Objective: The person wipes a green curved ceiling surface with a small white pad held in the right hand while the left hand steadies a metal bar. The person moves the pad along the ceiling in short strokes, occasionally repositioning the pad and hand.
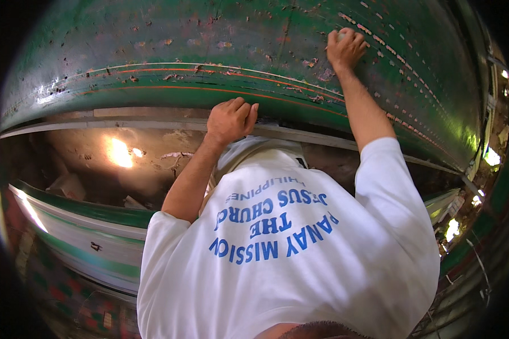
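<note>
Green speckled panel (254, 34), right fingers (354, 39) curled round pale lump (341, 37), left fingers (238, 106) loosely bent, contents hidden

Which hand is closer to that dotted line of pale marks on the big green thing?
Right. The right hand is just left of the dotted line of pale marks; the left hand is much farther off, down by the near edge of the green surface.

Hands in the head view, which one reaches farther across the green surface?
The right hand, out on the green surface, gripping a pale object; the left hand, curled up, is by the near edge.
</note>
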Action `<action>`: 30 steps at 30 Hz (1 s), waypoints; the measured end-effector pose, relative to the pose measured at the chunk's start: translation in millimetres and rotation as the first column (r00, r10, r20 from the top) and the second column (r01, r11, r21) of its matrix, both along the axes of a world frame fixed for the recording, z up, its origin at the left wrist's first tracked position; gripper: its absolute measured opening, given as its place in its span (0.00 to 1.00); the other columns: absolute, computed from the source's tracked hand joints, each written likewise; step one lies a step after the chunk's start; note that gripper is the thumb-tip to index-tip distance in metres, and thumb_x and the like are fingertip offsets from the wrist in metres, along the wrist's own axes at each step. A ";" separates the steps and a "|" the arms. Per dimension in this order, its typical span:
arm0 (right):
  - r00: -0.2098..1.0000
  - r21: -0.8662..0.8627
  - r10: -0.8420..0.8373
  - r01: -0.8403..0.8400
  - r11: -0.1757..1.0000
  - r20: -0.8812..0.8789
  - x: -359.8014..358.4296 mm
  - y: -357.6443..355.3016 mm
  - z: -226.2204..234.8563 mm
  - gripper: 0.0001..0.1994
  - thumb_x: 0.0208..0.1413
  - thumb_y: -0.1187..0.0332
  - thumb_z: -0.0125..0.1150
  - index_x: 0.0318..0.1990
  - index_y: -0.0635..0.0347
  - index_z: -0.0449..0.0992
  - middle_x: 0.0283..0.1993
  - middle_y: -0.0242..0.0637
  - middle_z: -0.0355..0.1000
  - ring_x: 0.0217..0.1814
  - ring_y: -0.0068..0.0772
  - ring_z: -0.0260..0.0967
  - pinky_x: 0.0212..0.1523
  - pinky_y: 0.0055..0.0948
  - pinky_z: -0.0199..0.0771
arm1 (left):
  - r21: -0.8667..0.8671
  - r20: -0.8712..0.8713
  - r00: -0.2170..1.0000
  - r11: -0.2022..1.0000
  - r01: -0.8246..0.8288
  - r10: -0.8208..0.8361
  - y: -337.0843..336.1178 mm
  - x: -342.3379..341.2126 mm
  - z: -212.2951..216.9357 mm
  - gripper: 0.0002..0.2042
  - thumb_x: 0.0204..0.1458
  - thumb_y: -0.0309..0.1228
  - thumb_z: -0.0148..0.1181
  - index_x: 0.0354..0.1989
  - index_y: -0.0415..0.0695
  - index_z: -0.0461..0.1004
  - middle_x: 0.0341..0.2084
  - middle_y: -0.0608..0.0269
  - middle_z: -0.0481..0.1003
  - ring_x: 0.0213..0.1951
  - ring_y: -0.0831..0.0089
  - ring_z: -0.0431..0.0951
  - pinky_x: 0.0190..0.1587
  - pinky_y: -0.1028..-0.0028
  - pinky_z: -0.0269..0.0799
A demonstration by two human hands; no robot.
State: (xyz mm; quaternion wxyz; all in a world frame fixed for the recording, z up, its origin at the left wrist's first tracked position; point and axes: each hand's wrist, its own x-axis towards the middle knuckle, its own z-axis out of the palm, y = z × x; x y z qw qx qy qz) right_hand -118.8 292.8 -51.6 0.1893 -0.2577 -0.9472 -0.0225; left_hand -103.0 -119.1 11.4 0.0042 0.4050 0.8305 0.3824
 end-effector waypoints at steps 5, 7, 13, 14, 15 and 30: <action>0.996 -0.053 -0.079 0.081 0.995 0.028 8.0 -23.9 4.7 0.16 0.65 0.50 0.60 0.50 0.49 0.74 0.55 0.47 0.65 0.60 0.55 0.63 0.62 0.60 0.61 | 0.016 0.019 1.000 1.000 -0.023 0.023 -4.1 2.6 -0.9 0.17 0.61 0.29 0.68 0.20 0.47 0.69 0.18 0.62 0.67 0.20 0.60 0.73 0.22 0.61 0.71; 1.000 -0.068 0.000 -0.001 0.998 -0.004 29.3 -52.8 4.4 0.16 0.63 0.50 0.62 0.49 0.49 0.74 0.53 0.46 0.65 0.59 0.55 0.63 0.62 0.59 0.61 | 0.003 0.021 0.999 0.999 -0.041 0.041 -2.1 1.8 -3.6 0.17 0.61 0.29 0.68 0.20 0.48 0.69 0.19 0.63 0.67 0.20 0.61 0.73 0.22 0.62 0.71; 0.984 -0.072 -0.178 0.179 0.981 0.018 1.3 -6.9 10.5 0.17 0.62 0.51 0.63 0.49 0.51 0.74 0.54 0.48 0.66 0.60 0.56 0.63 0.62 0.59 0.61 | 0.063 -0.012 1.000 0.998 0.006 -0.005 -1.5 1.1 -5.9 0.17 0.61 0.29 0.68 0.21 0.48 0.69 0.19 0.63 0.67 0.20 0.61 0.73 0.23 0.62 0.71; 0.961 -0.063 -0.274 0.275 0.959 0.032 -4.3 1.4 9.4 0.17 0.62 0.51 0.63 0.49 0.50 0.74 0.54 0.48 0.66 0.60 0.57 0.63 0.62 0.59 0.61 | 0.059 -0.014 1.000 0.998 0.013 -0.012 -0.9 1.4 -5.2 0.17 0.61 0.30 0.68 0.20 0.48 0.69 0.19 0.63 0.67 0.20 0.62 0.74 0.23 0.62 0.72; 0.970 -0.048 -0.242 0.244 0.969 0.030 -1.8 -2.8 7.4 0.16 0.62 0.51 0.63 0.49 0.50 0.74 0.54 0.48 0.66 0.60 0.56 0.63 0.61 0.58 0.62 | 0.053 -0.020 1.000 0.998 0.017 -0.016 -0.2 0.1 -4.0 0.17 0.61 0.31 0.68 0.20 0.48 0.69 0.19 0.62 0.68 0.20 0.62 0.74 0.23 0.63 0.72; 0.990 0.063 0.122 -0.118 0.991 -0.069 -60.2 -63.0 8.7 0.13 0.62 0.52 0.65 0.46 0.47 0.77 0.50 0.45 0.69 0.55 0.53 0.66 0.55 0.55 0.66 | 0.038 -0.002 1.000 0.999 0.029 -0.029 -6.6 0.9 -1.1 0.17 0.59 0.28 0.69 0.20 0.48 0.69 0.19 0.63 0.68 0.20 0.63 0.74 0.23 0.63 0.72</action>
